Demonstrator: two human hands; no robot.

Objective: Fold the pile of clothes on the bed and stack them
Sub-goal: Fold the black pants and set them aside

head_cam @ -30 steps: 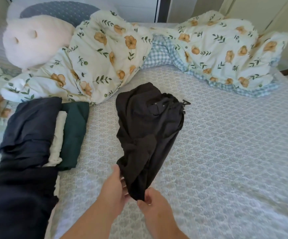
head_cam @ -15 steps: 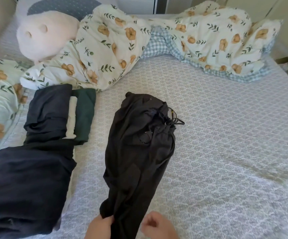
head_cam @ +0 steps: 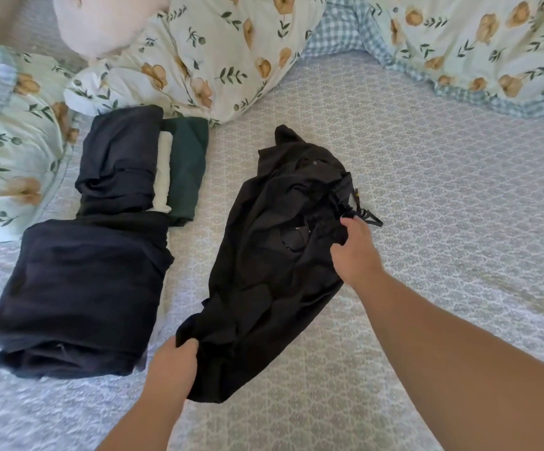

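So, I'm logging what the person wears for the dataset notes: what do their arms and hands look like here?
Both forearms are bare as far as the picture shows: no sleeves in view. The left hand and the right hand wear no gloves, and no rings, watch or bracelets show. Fingernails are too small to judge.

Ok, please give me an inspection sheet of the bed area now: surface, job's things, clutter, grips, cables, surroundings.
Surface: patterned grey bed sheet, lightly wrinkled.
Job's things: black garment crumpled in the middle, not yet folded; folded dark navy pile at left; behind it a navy piece, a white piece and a green piece, side by side.
Clutter: floral duvet; pale plush toy.
Grips: left hand grips the garment's near end; right hand grips its drawstring end.
Cables: nothing seen.
Surroundings: nothing seen beyond the bed.
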